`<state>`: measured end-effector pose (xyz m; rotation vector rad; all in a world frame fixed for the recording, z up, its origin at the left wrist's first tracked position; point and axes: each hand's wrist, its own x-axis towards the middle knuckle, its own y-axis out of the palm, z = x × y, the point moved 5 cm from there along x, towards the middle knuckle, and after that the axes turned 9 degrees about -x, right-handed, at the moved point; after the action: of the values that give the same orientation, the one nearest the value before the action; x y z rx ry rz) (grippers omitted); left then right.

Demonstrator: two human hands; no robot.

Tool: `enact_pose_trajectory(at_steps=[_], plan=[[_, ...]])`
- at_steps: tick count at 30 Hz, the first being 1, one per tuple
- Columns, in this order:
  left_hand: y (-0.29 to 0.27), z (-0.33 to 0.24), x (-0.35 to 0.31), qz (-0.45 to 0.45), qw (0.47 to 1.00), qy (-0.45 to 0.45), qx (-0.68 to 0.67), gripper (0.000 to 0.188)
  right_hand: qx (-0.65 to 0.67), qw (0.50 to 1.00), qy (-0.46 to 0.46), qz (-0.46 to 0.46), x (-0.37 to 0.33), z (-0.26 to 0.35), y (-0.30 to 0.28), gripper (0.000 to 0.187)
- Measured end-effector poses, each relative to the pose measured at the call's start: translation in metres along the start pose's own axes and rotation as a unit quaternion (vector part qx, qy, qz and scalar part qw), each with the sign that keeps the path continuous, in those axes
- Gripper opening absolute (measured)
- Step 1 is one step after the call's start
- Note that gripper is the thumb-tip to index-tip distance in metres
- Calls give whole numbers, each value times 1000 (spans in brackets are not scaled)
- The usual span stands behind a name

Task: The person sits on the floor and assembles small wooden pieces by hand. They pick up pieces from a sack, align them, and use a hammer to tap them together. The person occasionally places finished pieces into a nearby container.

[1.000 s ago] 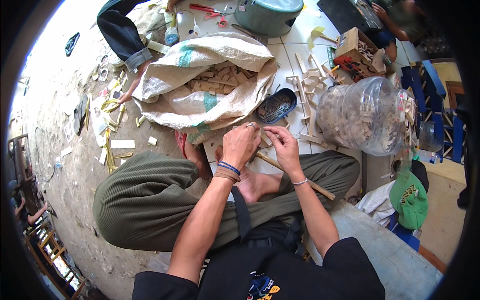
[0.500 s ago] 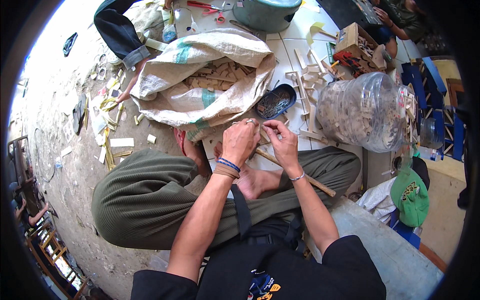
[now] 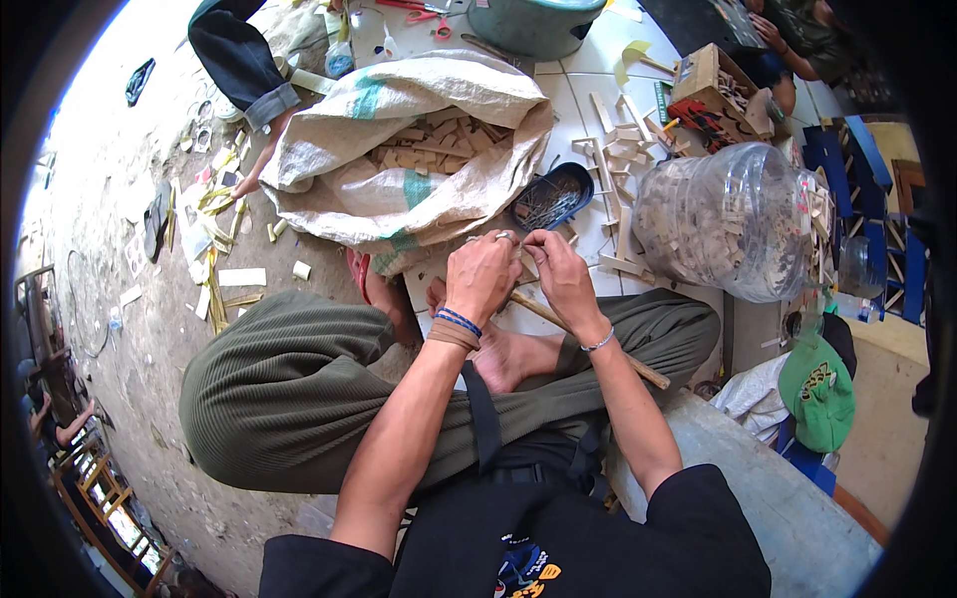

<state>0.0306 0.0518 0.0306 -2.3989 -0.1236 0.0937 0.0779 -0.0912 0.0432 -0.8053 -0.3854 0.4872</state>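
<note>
looks like fiddly fingertip work mid-frame. left hand (image 3: 481, 274) is curled, can't tell what's in it; right hand (image 3: 563, 276) is pinched narrow at the tips, anything in there is too small to tell. wooden handle (image 3: 635, 366) slants from centre to lower right under the right wrist, nail tub (image 3: 572, 216) just above. i'd say next move calls for steady fingers.

My ribbed olive-green cloth trousers (image 3: 279, 409): fine parallel lines. My black fabric shirt (image 3: 648, 558): blue, yellow print. My slim corded bracelet (image 3: 459, 319): blue; my wrist wrap (image 3: 453, 335): plain brown. Off-white woven sack (image 3: 329, 135): teal-green bands. Round-crowned cloth cap (image 3: 815, 394): green. Straight wooden stick (image 3: 635, 365): tan.
</note>
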Motion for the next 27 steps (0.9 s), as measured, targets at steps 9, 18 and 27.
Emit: enact_pose_trajectory(at_steps=[9, 18, 27], plan=[[3, 0, 1, -6, 1000, 5, 11, 26, -93, 993, -77, 20, 3, 2, 1, 14], [4, -1, 2, 9, 1000, 11, -10, 21, -199, 965, -156, 73, 6, 9, -1, 30], [6, 2, 6, 9, 999, 25, -24, 18, -203, 952, -205, 99, 11, 7, 2, 32]])
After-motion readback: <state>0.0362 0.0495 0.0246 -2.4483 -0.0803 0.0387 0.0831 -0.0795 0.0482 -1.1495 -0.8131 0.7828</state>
